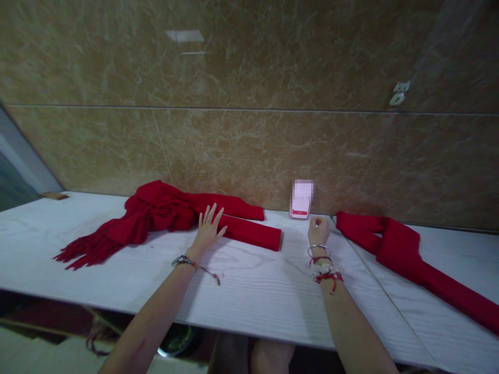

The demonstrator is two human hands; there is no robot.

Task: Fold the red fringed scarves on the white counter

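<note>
- Our left hand, fingers spread and gripping nothing, rests on the folded red strip mid-table, probably keeping it flat.
- Our right hand is curled like a fist; we cannot tell whether it encloses anything.
- We see a phone leaning on the far marbled wall, likely for viewing.
- Left, crumpled fringed cloth; right, a bent red length; both look soft on white wood-grained tabletop.

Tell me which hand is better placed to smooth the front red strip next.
Likely the left hand: it lies spread on the front red strip. The right hand is curled near the phone, apart from that strip.
</note>
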